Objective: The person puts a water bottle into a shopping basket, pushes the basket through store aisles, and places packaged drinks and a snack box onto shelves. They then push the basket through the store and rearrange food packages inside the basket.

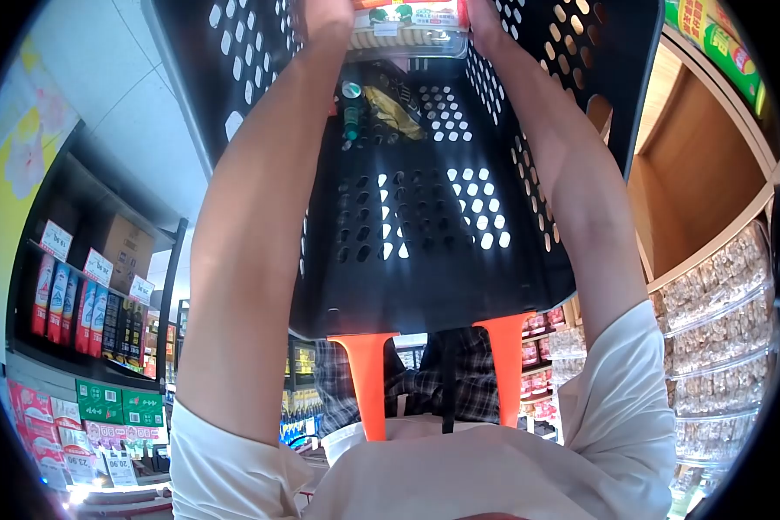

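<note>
Both my arms reach forward into a black perforated shopping basket (425,290). At its far end, a clear plastic package with a red and white label (412,43) lies between my left hand (325,13) and my right hand (485,26). The hands are at its two sides, cut off by the top edge of the view, and their fingers are hidden. Nearer me in the basket lie a small green bottle (351,121) and a yellow and dark packet (393,113).
Orange supports (368,381) stand at the basket's near end. Shelves with boxed goods (82,303) are on the left. On the right are a wooden shelf (702,156) and stacked clear-packed goods (711,329). Green packs (732,52) sit at the upper right.
</note>
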Demonstrator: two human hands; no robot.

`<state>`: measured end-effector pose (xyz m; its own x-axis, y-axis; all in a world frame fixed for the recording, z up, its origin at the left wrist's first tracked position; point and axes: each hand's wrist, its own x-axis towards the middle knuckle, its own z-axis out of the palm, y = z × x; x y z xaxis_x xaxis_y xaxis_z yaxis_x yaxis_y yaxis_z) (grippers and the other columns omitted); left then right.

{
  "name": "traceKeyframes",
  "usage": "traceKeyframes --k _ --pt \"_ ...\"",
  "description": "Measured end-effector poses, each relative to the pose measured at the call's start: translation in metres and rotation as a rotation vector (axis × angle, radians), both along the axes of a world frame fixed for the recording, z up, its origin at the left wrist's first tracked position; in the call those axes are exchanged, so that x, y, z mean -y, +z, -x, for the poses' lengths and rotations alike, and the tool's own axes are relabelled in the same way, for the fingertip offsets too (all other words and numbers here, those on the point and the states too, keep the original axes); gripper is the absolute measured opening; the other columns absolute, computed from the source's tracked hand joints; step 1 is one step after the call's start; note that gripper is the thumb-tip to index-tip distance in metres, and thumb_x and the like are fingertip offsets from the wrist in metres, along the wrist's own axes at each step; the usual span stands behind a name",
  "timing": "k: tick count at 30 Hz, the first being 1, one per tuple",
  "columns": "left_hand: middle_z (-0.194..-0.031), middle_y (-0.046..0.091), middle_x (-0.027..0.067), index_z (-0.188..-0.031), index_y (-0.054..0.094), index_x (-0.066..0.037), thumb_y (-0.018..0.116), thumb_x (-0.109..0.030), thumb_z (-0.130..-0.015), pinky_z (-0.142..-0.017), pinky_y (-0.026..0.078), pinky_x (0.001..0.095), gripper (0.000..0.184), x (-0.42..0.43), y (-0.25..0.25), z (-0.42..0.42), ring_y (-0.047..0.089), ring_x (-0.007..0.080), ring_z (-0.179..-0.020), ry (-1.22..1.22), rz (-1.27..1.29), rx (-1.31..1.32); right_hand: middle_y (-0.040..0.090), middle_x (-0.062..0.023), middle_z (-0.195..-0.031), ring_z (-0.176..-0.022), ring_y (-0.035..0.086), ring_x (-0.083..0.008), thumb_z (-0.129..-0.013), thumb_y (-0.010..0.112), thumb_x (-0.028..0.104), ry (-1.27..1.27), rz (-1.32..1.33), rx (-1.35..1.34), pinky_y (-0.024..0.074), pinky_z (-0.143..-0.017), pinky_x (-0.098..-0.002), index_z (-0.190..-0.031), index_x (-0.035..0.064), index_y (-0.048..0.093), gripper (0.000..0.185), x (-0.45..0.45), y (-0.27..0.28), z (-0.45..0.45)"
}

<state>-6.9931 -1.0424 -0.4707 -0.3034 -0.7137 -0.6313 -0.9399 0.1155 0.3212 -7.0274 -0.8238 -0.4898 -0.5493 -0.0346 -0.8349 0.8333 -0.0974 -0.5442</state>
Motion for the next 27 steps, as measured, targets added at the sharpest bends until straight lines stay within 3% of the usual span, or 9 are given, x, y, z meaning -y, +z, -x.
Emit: traceKeyframes --k 3,6,16,20,23,24,25,26,27 --pt "-0.121 0.06 0.0284 -0.12 0.059 0.007 0.043 -0.062 -0.089 -0.1 0.041 0.0447 0.077 0.007 0.01 0.002 0.055 0.0424 -0.117 0.048 -0.136 -0.036 0.056 -0.0001 -0.06 -0.048 0.049 -0.0123 -0.098 0.045 0.048 0.228 0.057 0.076 0.0399 -0.047 -0.0255 -0.074 0.0126 0.06 0.046 -0.024 -0.023 -0.002" --pt "-0.124 0.057 0.0304 -0.121 0.057 0.008 0.045 -0.06 -0.089 -0.103 0.039 0.0431 0.077 0.005 0.012 0.002 0.053 0.0412 -0.12 0.026 -0.081 -0.035 0.039 0.0018 -0.047 -0.038 0.035 -0.0117 -0.098 0.045 0.052 0.12 -0.046 0.099 0.0272 -0.038 -0.0251 -0.059 0.0165 0.046 0.053 -0.01 -0.017 -0.003" --pt "-0.126 0.056 0.0317 -0.125 0.054 0.009 0.044 -0.058 -0.09 -0.103 0.039 0.0422 0.077 -0.001 0.013 0.001 0.053 0.0417 -0.12 0.009 -0.023 -0.054 0.043 0.001 -0.047 -0.036 0.039 -0.0137 -0.093 0.048 0.059 0.118 -0.124 0.054 0.0325 -0.037 -0.0272 -0.055 0.0162 0.046 0.057 -0.01 -0.027 -0.005" --pt "-0.12 0.059 0.031 -0.122 0.055 0.01 0.044 -0.059 -0.09 -0.097 0.042 0.0439 0.077 -0.004 0.024 0.003 0.057 0.0433 -0.112 0.015 -0.035 -0.004 0.054 -0.0023 -0.056 -0.045 0.047 -0.0122 -0.093 0.05 0.057 0.207 -0.212 0.143 0.0386 -0.044 -0.0259 -0.067 0.0106 0.059 0.054 -0.014 -0.016 -0.009" --pt "-0.104 0.065 0.0309 -0.112 0.061 0.011 0.043 -0.058 -0.091 -0.088 0.046 0.0463 0.074 -0.003 0.042 0.005 0.063 0.045 -0.099 -0.056 -0.105 0.057 0.062 -0.006 -0.07 -0.058 0.056 -0.0159 -0.089 0.063 0.042 -0.155 0.001 0.057 0.046 -0.054 -0.0286 -0.084 0.0043 0.064 0.038 -0.012 -0.024 -0.025" --pt "-0.102 0.065 0.031 -0.11 0.062 0.011 0.043 -0.058 -0.091 -0.087 0.046 0.0465 0.074 -0.002 0.034 -0.002 0.063 0.0449 -0.098 -0.1 -0.117 0.05 0.062 -0.0169 -0.118 -0.107 0.06 -0.0267 -0.085 0.059 0.059 0.091 -0.098 0.074 0.0448 -0.095 -0.0363 -0.128 0.0009 0.052 0.072 -0.012 0.015 -0.025" --pt "-0.099 0.066 0.0311 -0.108 0.063 0.011 0.043 -0.058 -0.091 -0.086 0.046 0.0468 0.074 0.0 0.032 -0.002 0.064 0.0449 -0.097 -0.142 -0.128 0.037 0.061 -0.0162 -0.119 -0.106 0.06 -0.0251 -0.087 0.058 0.057 0.097 -0.149 0.068 0.0446 -0.095 -0.0355 -0.127 0.0012 0.053 0.069 -0.012 0.027 -0.027" --pt "-0.105 0.065 0.0295 -0.114 0.063 0.008 0.044 -0.059 -0.09 -0.087 0.046 0.0469 0.073 -0.003 0.043 0.0 0.063 0.0438 -0.1 -0.14 -0.135 0.056 0.061 -0.0154 -0.119 -0.106 0.059 -0.0234 -0.089 0.057 0.056 0.104 -0.198 0.061 0.0444 -0.094 -0.0347 -0.126 0.0015 0.053 0.066 -0.012 0.034 -0.028" --pt "-0.127 0.053 0.0297 -0.132 0.04 0.007 0.051 -0.053 -0.085 -0.101 0.041 0.0441 0.077 -0.013 0.074 0.01 0.054 0.0404 -0.117 -0.028 -0.178 0.118 0.06 -0.0146 -0.119 -0.105 0.059 -0.0217 -0.09 0.055 0.054 0.11 -0.247 0.055 0.0443 -0.094 -0.034 -0.126 0.0018 0.054 0.063 -0.012 0.039 -0.029"
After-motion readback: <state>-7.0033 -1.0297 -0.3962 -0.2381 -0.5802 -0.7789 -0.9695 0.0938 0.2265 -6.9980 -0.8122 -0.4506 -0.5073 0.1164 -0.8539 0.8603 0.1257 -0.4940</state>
